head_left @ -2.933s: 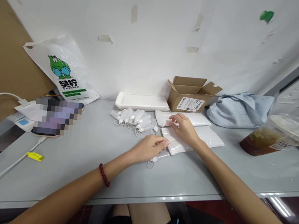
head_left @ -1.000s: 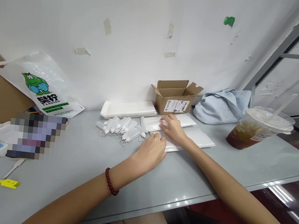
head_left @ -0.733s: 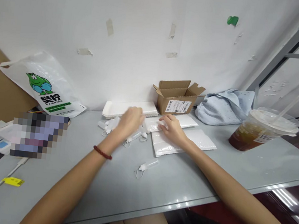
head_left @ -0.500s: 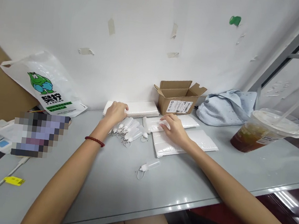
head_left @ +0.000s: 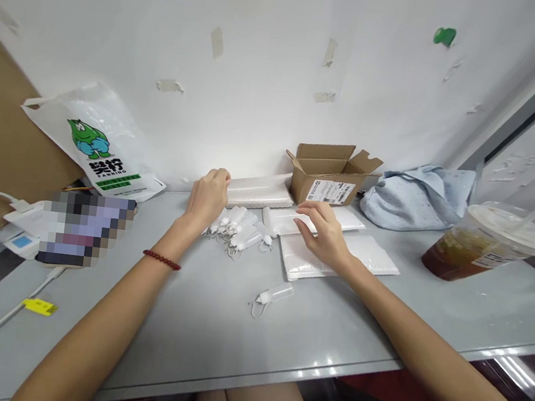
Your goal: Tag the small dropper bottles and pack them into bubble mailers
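White-tipped translucent plastic bottles (head_left: 245, 233) were heaped before stacked glossy white envelopes (head_left: 261, 191); two white padded mailers (head_left: 371, 254) were laid alongside, and one similar bottle (head_left: 277, 293) was set apart.

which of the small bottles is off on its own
The bottle nearest the front edge of the table; the other bottles lie heaped together near the left hand.

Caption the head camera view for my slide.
Left hand at a stack of white envelopes, right hand over two more envelopes, a pile of small bottles and a single bottle nearby.
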Demonstrator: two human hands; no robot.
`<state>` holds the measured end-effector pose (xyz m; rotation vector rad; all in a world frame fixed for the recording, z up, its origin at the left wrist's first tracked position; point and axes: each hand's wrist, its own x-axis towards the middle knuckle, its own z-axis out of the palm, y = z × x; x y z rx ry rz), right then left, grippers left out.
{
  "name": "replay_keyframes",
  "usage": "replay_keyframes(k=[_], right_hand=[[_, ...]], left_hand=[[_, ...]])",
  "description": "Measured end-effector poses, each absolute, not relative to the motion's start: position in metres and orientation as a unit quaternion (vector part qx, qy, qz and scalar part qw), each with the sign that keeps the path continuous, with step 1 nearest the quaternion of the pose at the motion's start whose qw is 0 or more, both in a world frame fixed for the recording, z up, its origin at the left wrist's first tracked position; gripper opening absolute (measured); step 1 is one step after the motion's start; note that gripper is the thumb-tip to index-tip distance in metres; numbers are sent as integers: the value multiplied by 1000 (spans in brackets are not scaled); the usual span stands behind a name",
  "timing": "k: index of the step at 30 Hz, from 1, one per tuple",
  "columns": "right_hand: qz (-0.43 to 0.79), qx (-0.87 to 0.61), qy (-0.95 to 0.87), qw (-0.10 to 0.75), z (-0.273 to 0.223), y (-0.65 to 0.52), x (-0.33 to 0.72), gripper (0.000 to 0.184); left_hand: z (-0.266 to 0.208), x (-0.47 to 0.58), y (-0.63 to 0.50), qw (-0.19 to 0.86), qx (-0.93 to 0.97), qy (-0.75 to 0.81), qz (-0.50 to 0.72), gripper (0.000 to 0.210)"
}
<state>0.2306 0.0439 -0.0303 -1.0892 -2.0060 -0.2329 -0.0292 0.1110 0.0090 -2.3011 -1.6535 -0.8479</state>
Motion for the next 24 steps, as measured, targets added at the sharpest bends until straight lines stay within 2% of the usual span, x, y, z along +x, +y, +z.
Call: replay_keyframes(k=[3, 6, 9, 12, 14, 17, 19, 20, 23, 24], right_hand=[[-156, -394, -814, 398, -20, 31, 224, 17], [-174, -366, -845, 350, -17, 23, 217, 29], [-182, -377, -851, 318, -21, 21, 211, 47], [-186, -414, -836, 308, -28, 24, 210, 49], [-182, -428, -838, 286, -32, 27, 212, 51], [-190, -427, -846, 256, -36, 30, 215, 54], [-203, -421, -848, 249, -37, 30, 215, 53], [-208, -418, -849, 247, -38, 29, 214, 53], [-222, -409, -850, 249, -37, 26, 210, 55], [-222, -405, -851, 250, -36, 23, 209, 57]], left_hand=[[-7, -27, 84, 119, -785, -495, -353, 25], [-22, -14, 56, 102, -815, -411, -396, 23], [-29, 6, 29, 58, -832, -344, -431, 21], [-27, 20, 4, -15, -867, -286, -407, 25], [-21, 20, -5, -35, -851, -304, -427, 28], [-7, 6, -2, -54, -735, -437, -517, 31], [3, -7, 8, -122, -661, -508, -538, 43], [6, -12, 14, -188, -632, -528, -535, 46], [9, -23, 27, -476, -559, -515, -443, 37], [8, -25, 29, -544, -534, -500, -411, 32]])
